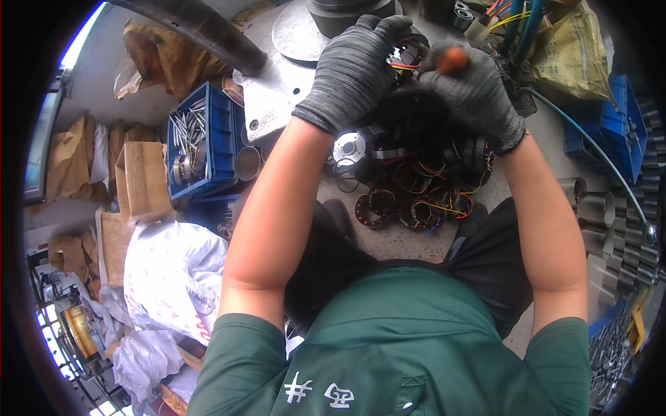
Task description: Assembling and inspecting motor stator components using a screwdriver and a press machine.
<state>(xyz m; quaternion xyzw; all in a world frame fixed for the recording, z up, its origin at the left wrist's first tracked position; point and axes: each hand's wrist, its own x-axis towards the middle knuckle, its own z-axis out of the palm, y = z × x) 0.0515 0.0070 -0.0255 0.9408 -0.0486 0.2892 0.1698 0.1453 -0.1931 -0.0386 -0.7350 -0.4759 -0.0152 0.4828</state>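
Note:
Both of my hands wear grey knit gloves. My left hand (361, 73) is closed, its fingers curled against a wired motor part (409, 50) with red and yellow leads. Just right of it, my right hand (475, 93) is closed around a tool with an orange-red handle (451, 60); the tool's working end is hidden, and the hand is slightly blurred. Below the hands, several ring-shaped motor stators (374, 208) with coloured wires lie in a pile on the floor. A silvery round motor end (349, 148) shows beside my left wrist.
A grey metal base plate (267, 104) with a round machine post stands ahead. On the left are a blue bin (220, 139) of metal shafts, a cardboard box (143, 180) and a white sack (170, 277). Metal sleeves (596, 208) and another blue bin (624, 132) stand on the right.

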